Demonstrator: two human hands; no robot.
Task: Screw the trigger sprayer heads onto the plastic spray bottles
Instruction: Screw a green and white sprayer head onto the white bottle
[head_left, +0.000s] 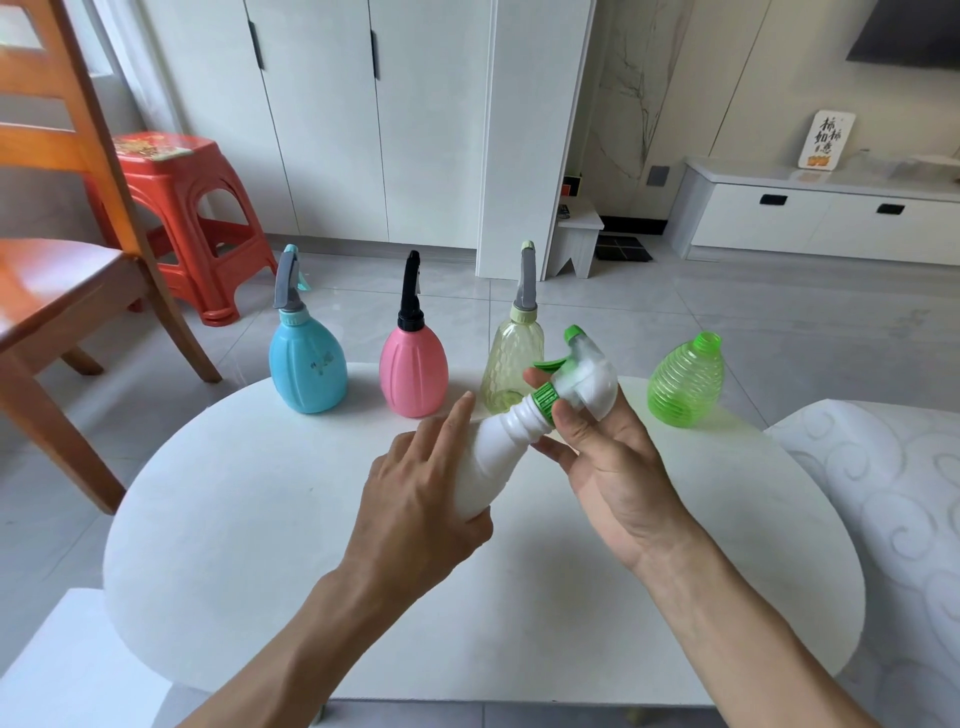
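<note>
At the far left a wooden chair (62, 249) stands close to the round white table (249, 545), with a red plastic stool (192, 218) behind it on the tiled floor. Along the table's far edge stand, in a row, a blue bottle (307, 364), a pink bottle (413, 371) and a pale yellow bottle (511, 364), each with a sprayer head on it. The left hand (421, 509) wraps the body of a white bottle (498, 447), which is tilted with its neck pointing up and right above the table's middle; the forefinger lies stretched along the bottle and the other fingers curl round it. The right hand (618, 467) pinches the green collar of the white-and-green sprayer head (576, 374) between thumb and fingertips (the head sits on the neck, just in front of the yellow bottle). Further right a green ribbed bottle (685, 382) stands near the edge, headless, its neck open. A white patterned cushion (893, 499) borders the table's right side. The near half of the tabletop is bare.
</note>
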